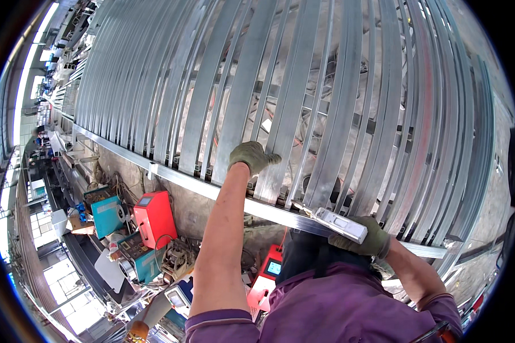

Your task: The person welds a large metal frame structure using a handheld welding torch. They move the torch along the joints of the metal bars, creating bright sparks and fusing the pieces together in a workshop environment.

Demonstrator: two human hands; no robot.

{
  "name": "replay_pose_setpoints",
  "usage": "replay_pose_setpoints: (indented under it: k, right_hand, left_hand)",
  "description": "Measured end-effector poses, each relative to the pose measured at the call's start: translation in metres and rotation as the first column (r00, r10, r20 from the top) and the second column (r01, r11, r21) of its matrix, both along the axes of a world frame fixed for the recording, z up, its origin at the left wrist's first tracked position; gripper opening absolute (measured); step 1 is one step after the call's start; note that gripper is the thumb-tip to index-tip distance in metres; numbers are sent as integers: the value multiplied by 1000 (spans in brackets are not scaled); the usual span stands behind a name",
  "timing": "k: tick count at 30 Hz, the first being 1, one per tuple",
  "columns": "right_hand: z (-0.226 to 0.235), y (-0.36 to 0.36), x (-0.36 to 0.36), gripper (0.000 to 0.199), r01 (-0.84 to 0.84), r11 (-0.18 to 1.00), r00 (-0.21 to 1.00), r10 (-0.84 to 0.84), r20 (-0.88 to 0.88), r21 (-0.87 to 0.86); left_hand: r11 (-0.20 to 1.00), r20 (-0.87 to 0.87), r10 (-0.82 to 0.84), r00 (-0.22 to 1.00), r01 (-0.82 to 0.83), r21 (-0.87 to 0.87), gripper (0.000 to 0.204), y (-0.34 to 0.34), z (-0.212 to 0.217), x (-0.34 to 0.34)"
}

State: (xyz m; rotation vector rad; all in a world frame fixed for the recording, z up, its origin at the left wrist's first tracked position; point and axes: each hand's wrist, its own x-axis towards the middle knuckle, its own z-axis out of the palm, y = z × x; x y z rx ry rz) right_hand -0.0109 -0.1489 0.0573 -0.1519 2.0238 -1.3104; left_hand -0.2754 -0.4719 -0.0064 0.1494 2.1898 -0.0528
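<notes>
A large frame of many parallel grey metal slats (280,86) fills the upper view, fixed at its near end to a long square metal rail (171,177). My left hand (252,155), in an olive work glove, grips the lower end of one slat just above the rail. My right hand (367,237), gloved the same way, holds a silver-white hand tool (340,223) against the rail where the slats meet it. My purple sleeves come in from the lower edge.
Below the rail on the floor stand a red box-shaped machine (153,217), teal machines (109,214) and a second red unit with a small screen (269,274), with cables tangled around them. More metal frames and window light lie at the far left.
</notes>
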Motion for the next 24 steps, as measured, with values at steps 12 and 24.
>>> replay_pose_setpoints:
  k: [12, 24]
  right_hand:
    - [14, -10, -3, 60, -43, 987, 998, 50, -38, 158]
    - [36, -108, -22, 50, -8, 976, 989, 40, -142, 217]
  left_hand:
    - [999, 23, -54, 998, 54, 2, 91, -3, -12, -4]
    - [965, -129, 45, 991, -10, 263, 73, -40, 20, -11]
